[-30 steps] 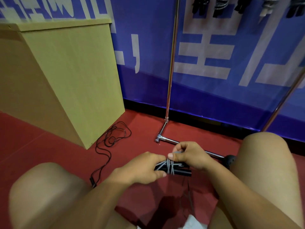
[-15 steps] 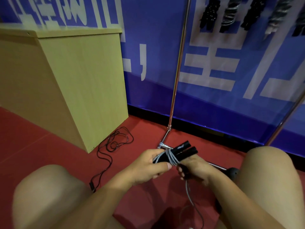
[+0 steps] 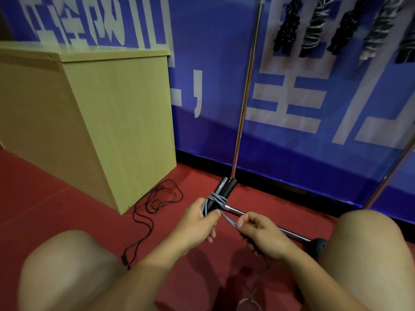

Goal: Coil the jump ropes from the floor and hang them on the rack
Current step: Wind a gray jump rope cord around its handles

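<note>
A red floor (image 3: 40,189) runs to a blue banner wall, with a wooden cabinet (image 3: 94,122) at far left and a loose black rope (image 3: 155,205) lying beside it. Near centre, the left hand (image 3: 197,223) grips two black handles (image 3: 221,194), grey cord (image 3: 216,198) wound round them. To its right, the right hand (image 3: 260,236) pinches the cord's free run taut. Wrapping seems underway; next likely another turn, then hanging among the coiled ropes (image 3: 314,25) on the rack (image 3: 244,90) at far right.
</note>
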A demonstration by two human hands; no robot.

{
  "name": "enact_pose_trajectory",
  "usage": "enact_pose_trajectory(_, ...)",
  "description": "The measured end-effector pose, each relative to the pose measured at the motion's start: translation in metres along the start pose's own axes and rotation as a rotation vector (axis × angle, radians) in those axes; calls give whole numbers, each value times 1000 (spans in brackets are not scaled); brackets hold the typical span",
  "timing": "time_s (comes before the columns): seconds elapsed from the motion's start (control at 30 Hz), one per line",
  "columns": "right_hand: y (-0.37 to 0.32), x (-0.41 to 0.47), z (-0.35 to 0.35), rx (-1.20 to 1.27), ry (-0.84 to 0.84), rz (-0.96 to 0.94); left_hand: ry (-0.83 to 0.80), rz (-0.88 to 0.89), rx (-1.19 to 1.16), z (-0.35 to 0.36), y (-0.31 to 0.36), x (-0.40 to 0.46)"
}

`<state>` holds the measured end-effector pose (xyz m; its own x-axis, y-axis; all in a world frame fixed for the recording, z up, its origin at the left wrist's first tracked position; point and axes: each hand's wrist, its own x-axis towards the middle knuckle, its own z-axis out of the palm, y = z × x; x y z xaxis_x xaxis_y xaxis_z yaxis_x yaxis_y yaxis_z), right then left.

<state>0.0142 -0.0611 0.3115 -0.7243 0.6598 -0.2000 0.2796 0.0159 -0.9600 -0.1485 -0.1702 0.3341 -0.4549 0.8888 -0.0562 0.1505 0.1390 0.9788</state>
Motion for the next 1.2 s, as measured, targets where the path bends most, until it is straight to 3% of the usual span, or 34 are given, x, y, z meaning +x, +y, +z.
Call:
enact_pose_trajectory(0.23, 2, -1, 1, -97, -9, -84, 168, 22, 425, -8, -14, 12)
enact_pose_trajectory(0.6, 5, -9, 7, -281, -30, -321, 164, 3, 811, -12, -35, 25)
enact_pose_trajectory(0.73, -1, -13, 8, -345, -27, -444, 74, 22, 954, -6, -40, 23)
enact_pose_trajectory(0.87, 4, -11, 5, -446, 106, -482, -103, 89, 1043, 1, -41, 15)
enact_pose_trajectory(1.2, 13, 2, 0, -525, 365, -423, -407, 221, 919, 8, -25, -6)
